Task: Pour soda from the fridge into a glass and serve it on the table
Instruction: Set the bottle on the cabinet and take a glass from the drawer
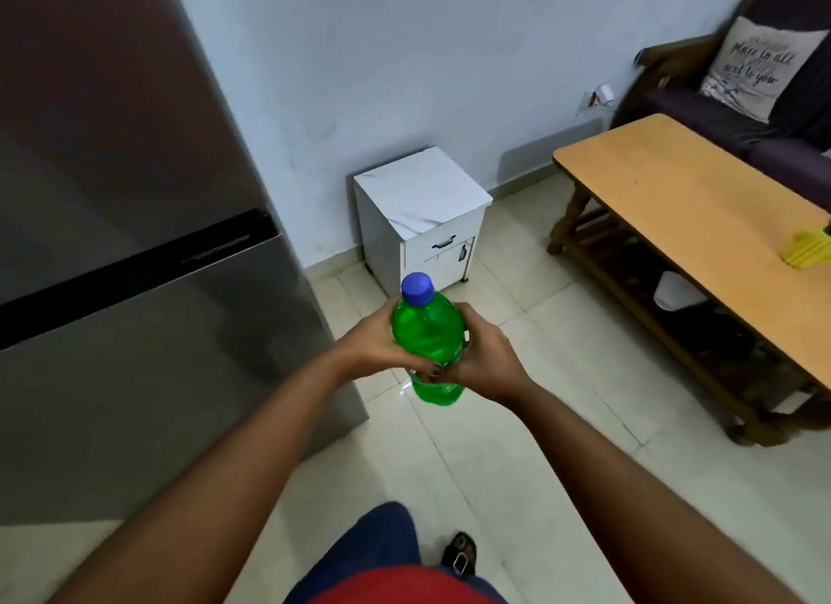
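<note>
Pale floor tiles [517, 356] lie below; left hand [373, 342] and right hand [488, 360] together grip the green bottle [427, 329] beside the closed fridge [135, 243].

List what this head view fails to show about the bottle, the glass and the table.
- Green bottle: middle hidden by left hand and right hand; label and fill level unreadable.
- Yellow object on wooden table: cut by the right edge, unidentifiable.
- Glass: none in view.
</note>
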